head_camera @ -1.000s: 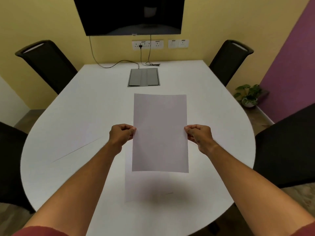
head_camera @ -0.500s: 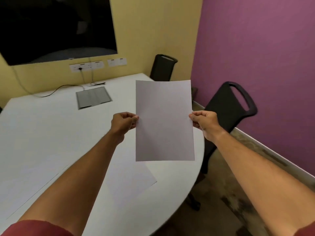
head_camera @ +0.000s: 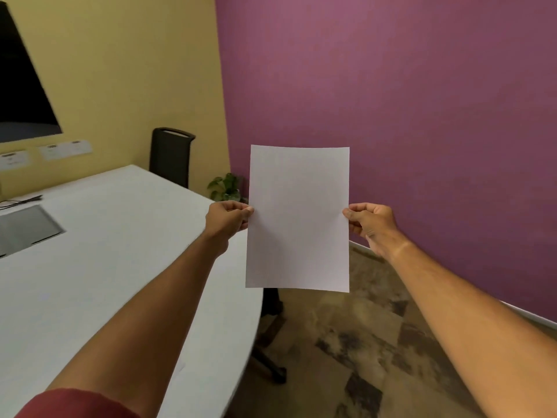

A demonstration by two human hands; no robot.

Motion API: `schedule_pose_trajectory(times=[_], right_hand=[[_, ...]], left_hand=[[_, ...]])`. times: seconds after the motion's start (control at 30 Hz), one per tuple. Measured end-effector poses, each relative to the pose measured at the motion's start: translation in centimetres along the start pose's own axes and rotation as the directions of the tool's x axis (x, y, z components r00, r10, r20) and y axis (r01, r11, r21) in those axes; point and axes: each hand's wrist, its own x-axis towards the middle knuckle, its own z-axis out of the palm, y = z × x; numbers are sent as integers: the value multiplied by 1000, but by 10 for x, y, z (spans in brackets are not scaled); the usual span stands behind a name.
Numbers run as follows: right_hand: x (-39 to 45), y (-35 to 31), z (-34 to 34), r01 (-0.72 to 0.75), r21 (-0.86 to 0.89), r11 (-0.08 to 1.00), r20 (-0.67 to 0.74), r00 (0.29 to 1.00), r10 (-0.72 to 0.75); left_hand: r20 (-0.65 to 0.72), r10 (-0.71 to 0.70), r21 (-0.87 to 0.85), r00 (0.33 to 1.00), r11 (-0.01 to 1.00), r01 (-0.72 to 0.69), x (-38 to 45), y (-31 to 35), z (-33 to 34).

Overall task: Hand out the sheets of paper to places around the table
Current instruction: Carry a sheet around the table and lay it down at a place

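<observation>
I hold one blank white sheet of paper [head_camera: 297, 218] upright in front of me, out past the right edge of the white oval table [head_camera: 99, 251]. My left hand [head_camera: 227, 218] pinches the sheet's left edge at mid-height. My right hand [head_camera: 372, 226] pinches its right edge at the same height. The sheet hangs in the air over the floor, apart from the table. No other sheet shows clearly on the tabletop.
A black chair [head_camera: 171, 156] stands at the table's far right corner. A chair base [head_camera: 269, 333] shows below the sheet beside the table's edge. A potted plant [head_camera: 226, 187] sits in the corner. A grey cable hatch [head_camera: 27, 230] lies in the tabletop. The purple wall is on the right.
My view and both hands have swung right with the sheet. It was over the table's middle, then over its right edge, and now hangs beyond the edge in front of the purple wall.
</observation>
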Motion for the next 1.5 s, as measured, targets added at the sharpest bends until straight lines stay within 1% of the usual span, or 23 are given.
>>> schedule_pose_trajectory(times=[0.1,0.2,0.43,0.63,0.83,1.0,1.17,1.37,1.5], right_hand=[[14,-1,-47,2,0,1000,-59,998,-2],[35,-2,-93,7,-10,1000,-90,996,-8],[104,-12,-193,20,8,1000,-102,995,-19],[171,-12,-238,9,27,1000,-67,998,-7],[246,0,-244,-4,59,998,-40,999,6],[341,8,-235,-5,61,998,-34,999,7],[449,6,-212,-8,47,999,-2,1000,9],[551,12,-179,-36,67,997,44,998,33],[618,15,-151,-46,66,997,94,995,40]], left_hand=[[55,0,13,998,1000,-1,4,2,52],[91,12,21,996,1000,-14,10,6,105],[112,34,50,993,998,-40,39,13,226],[117,16,60,993,998,-24,77,17,292],[93,9,94,996,995,-18,137,13,329],[74,25,84,997,996,-32,221,7,363],[47,-1,62,999,998,-2,319,4,386],[22,-11,56,1000,998,10,406,9,398],[-41,-7,61,999,998,10,460,10,401]])
